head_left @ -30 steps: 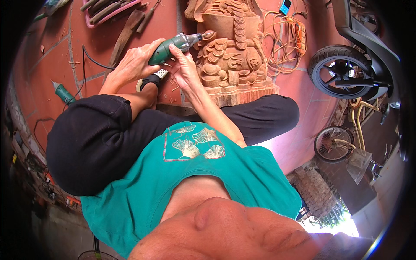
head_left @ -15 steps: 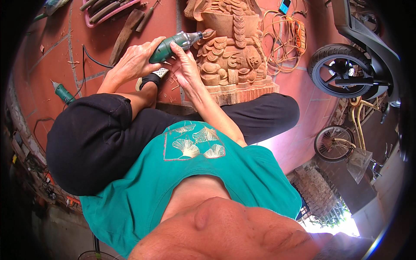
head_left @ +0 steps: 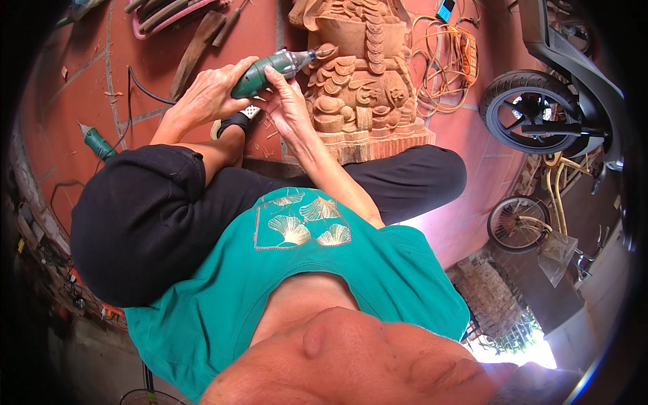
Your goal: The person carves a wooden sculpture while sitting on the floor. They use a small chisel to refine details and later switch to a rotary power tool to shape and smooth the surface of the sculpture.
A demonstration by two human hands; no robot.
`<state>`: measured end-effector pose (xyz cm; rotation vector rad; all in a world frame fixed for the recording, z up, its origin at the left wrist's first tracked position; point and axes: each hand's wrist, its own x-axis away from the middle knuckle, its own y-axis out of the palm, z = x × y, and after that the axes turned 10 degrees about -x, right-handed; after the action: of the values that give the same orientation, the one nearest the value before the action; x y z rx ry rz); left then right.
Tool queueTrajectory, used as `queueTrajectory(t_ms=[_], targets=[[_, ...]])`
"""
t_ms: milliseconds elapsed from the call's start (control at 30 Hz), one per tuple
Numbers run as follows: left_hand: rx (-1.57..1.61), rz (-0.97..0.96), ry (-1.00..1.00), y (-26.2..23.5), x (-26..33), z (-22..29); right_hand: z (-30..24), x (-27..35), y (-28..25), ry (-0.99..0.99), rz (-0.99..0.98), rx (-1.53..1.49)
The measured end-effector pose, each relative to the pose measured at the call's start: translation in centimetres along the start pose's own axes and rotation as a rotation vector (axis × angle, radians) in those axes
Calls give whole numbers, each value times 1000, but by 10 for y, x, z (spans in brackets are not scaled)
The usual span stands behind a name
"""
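Both hands hold a green rotary tool point(head_left: 251, 79) with a grey metal nose. My left hand point(head_left: 210, 94) is wrapped round its rear end. My right hand point(head_left: 289, 106) grips it from the near side, fingers close to the front of the green body. The nose points right, and its tip meets or nearly meets a carved wooden sculpture point(head_left: 368, 88); contact is too small to tell. Coin-like discs, rounded shapes and a scale-like strip cover the carving, which stands upright on a rough block base between my legs and the far side.
A second green rotary tool point(head_left: 98, 143) lies by my left knee. Past my left hand are a wooden mallet-like piece point(head_left: 196, 54) and a pink basket point(head_left: 172, 20) of hand tools. An orange cord point(head_left: 432, 94) lies coiled right of the carving, near a motorbike wheel point(head_left: 530, 111).
Almost nothing differs. Both hands keep their grip on the rotary tool, and its tip stays at the same part of the carving.
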<state>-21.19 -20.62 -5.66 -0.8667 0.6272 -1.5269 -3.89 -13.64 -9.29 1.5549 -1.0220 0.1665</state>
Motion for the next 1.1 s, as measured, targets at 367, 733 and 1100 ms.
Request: queueTrajectory(t_ms=[367,733,1100], targets=[[13,-6,-8,3,4,-3,5,1,-2,-4,1,4],[8,15,7,10,9,-11,10,0,-6,27,-11,-2],[20,30,1,14,15,-14,17,0,-11,33,1,-9]])
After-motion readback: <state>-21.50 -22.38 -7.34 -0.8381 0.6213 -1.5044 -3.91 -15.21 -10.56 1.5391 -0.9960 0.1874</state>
